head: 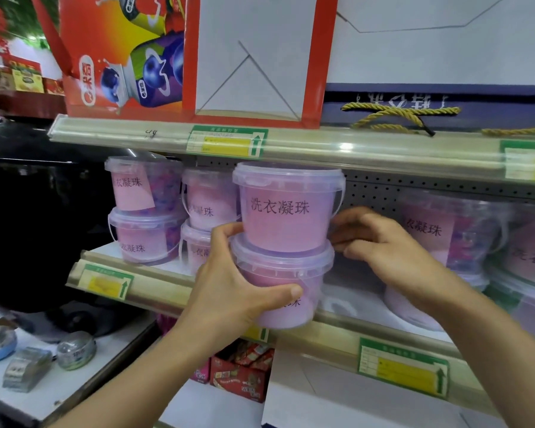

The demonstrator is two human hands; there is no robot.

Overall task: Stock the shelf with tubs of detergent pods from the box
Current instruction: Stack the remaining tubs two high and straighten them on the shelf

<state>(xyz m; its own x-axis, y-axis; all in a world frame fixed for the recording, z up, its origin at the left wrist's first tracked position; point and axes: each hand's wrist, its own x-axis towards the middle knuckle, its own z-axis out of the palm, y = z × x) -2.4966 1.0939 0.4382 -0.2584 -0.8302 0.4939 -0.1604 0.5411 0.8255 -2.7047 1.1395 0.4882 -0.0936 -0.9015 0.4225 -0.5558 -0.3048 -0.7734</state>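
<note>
1. Two hands are in view. The left hand (pixel 229 291) comes up from the lower left of the frame and the right hand (pixel 389 245) from the lower right.
2. Between them, at the centre of the frame, are two tubs stacked one on the other: the lower tub (pixel 283 291) and the upper tub (pixel 288 208).
3. Each is a clear plastic pail with a snap-on clear lid, a thin clear handle and a pink-purple filling; the upper one shows a pink label printed with black characters.
4. The left hand grips the lower tub, thumb curled across its front and fingers reaching up to the base of the upper tub.
5. The right hand's fingers are bent against the right side of the stack, where the two tubs meet; how firmly they grip cannot be told.
6. The stack sits at the front edge of the shelf (pixel 155 288), over its price rail.
7. Farther back at centre left stand four more tubs (pixel 145 208) in two stacks of two.
8. At the right, blurred, are at least two further tubs (pixel 451 233).
9. Lower left, a desk (pixel 74 393) carries small tins.
</note>
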